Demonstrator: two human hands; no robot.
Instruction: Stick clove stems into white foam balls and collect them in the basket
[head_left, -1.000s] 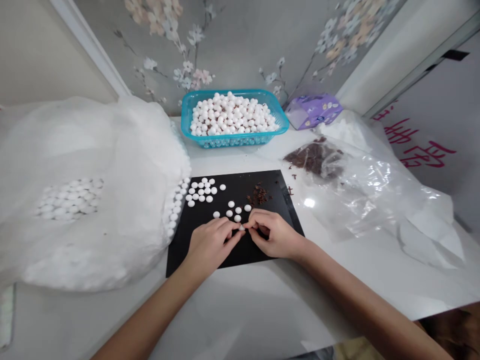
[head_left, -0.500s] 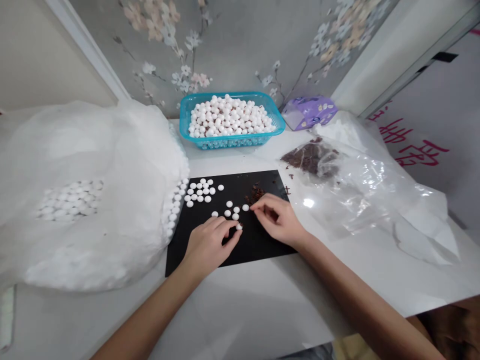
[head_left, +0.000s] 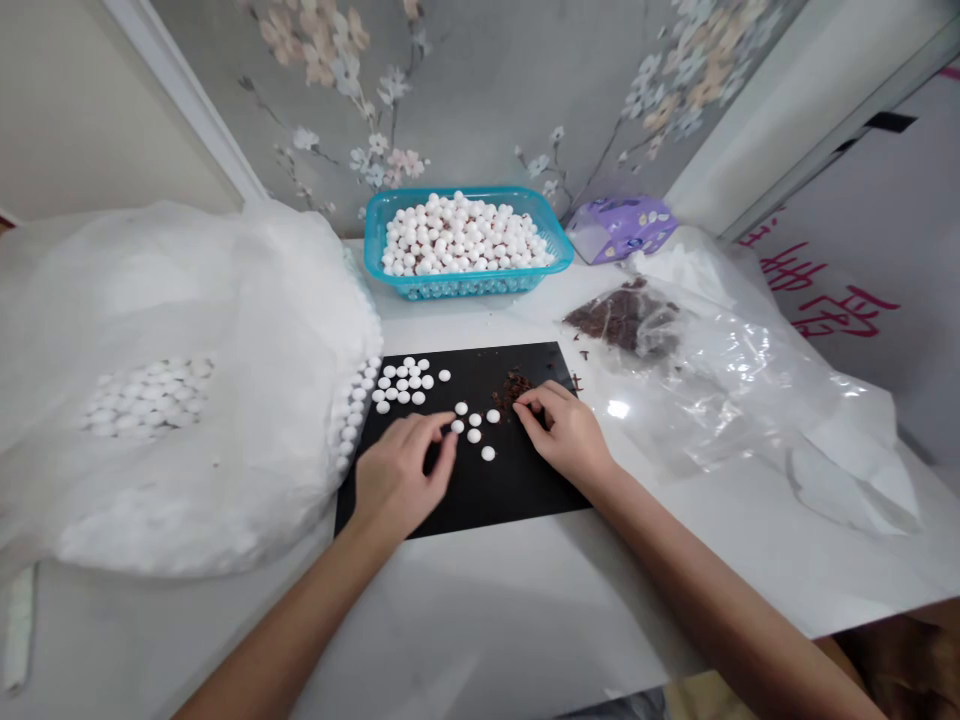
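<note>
My left hand [head_left: 397, 475] rests on the black board [head_left: 465, 490], its curved fingers beside a white round pellet [head_left: 457, 426] and holding nothing I can see. My right hand [head_left: 562, 430] sits at the pile of brown crumbs [head_left: 514, 390], with thumb and forefinger close together. Any crumb between them is hidden. Several more white pellets [head_left: 405, 382] lie in a loose group at the board's far left, and a single pellet [head_left: 488, 453] lies apart between my hands.
A turquoise basket [head_left: 465, 285] heaped with white pellets stands beyond the board. To the right lies a clear plastic bag [head_left: 622, 322] of brown flakes, with a purple tissue pack [head_left: 621, 228] behind it. A large white translucent sack [head_left: 187, 350] with pellets inside fills the left.
My left hand has drawn back from the pellet it was at, which now lies free on the board. My right hand has moved left and closer to the brown crumbs.
</note>
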